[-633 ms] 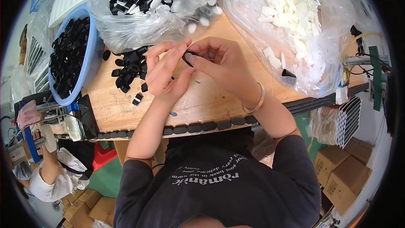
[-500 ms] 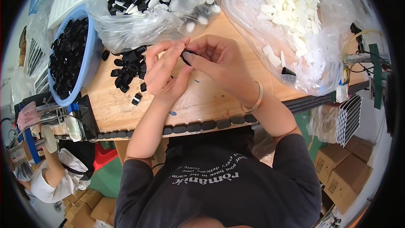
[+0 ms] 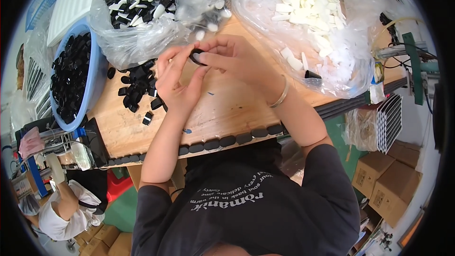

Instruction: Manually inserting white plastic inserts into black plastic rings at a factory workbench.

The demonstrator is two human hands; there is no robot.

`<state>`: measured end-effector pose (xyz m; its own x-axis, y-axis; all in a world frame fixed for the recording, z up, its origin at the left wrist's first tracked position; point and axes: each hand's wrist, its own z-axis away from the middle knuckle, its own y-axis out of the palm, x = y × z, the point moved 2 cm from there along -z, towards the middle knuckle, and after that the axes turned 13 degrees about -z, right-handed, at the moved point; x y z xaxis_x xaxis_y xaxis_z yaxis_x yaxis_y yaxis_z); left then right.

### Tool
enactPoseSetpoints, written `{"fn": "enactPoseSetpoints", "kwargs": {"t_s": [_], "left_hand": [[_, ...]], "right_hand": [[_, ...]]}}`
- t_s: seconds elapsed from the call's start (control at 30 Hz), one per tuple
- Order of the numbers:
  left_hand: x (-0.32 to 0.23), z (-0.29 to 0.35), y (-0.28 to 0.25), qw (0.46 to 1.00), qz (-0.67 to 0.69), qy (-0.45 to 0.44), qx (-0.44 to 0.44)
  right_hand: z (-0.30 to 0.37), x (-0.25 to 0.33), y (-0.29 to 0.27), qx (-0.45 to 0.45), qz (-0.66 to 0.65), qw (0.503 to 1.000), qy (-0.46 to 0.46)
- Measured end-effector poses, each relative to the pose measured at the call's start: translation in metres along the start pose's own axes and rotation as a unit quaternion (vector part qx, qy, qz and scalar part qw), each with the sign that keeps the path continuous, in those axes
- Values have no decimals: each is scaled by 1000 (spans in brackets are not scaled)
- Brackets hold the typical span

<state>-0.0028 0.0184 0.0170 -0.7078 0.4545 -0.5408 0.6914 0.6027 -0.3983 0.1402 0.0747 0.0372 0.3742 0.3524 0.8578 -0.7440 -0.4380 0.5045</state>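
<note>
A small black oval cap (image 3: pixel 196 58) is held up between my two hands above the wooden table. My right hand (image 3: pixel 239 61) pinches it with thumb and bent fingers. My left hand (image 3: pixel 179 78) has its fingertips against the cap's left side, its thumb below and slightly apart. Part of the cap is hidden by the fingers. Just left of my left hand lies a loose pile of black caps (image 3: pixel 137 87). Beyond my hands, a clear plastic bag (image 3: pixel 142 42) holds mixed black and white pieces.
A blue basin (image 3: pixel 96 68) full of black caps stands at the left. Another clear bag (image 3: pixel 256 16) with flat white pieces (image 3: pixel 308 4) lies far right. Black oval pieces (image 3: pixel 212 144) line the table's near edge. Cartons (image 3: pixel 393 192) are stacked at right; another person (image 3: pixel 64 211) sits lower left.
The view has shifted slightly, so the table appears moved a little left. Both hands stay together at the cap, which now appears tilted differently between the fingers.
</note>
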Motion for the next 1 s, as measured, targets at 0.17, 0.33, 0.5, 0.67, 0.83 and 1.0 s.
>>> {"fn": "enactPoseSetpoints", "kwargs": {"t_s": [0.17,0.33,0.5,0.67,0.83,1.0], "left_hand": [[9,0,-9,998,34,-55,-22],[2,-5,-7,993,97,-67,-18],[7,-6,-13,996,68,-49,-16],[6,-6,-12,995,88,-52,-18],[8,-6,-15,997,62,-48,0],[6,-6,-10,995,62,-55,60]], "right_hand": [[-19,39,-49,-63,322,942,-67],[-47,57,-141,-247,632,724,-121],[-56,44,-126,-256,698,663,-87],[-59,36,-139,-293,688,654,-117],[-45,51,-126,-292,598,736,-121],[-30,56,-107,-275,631,669,-280]]}}
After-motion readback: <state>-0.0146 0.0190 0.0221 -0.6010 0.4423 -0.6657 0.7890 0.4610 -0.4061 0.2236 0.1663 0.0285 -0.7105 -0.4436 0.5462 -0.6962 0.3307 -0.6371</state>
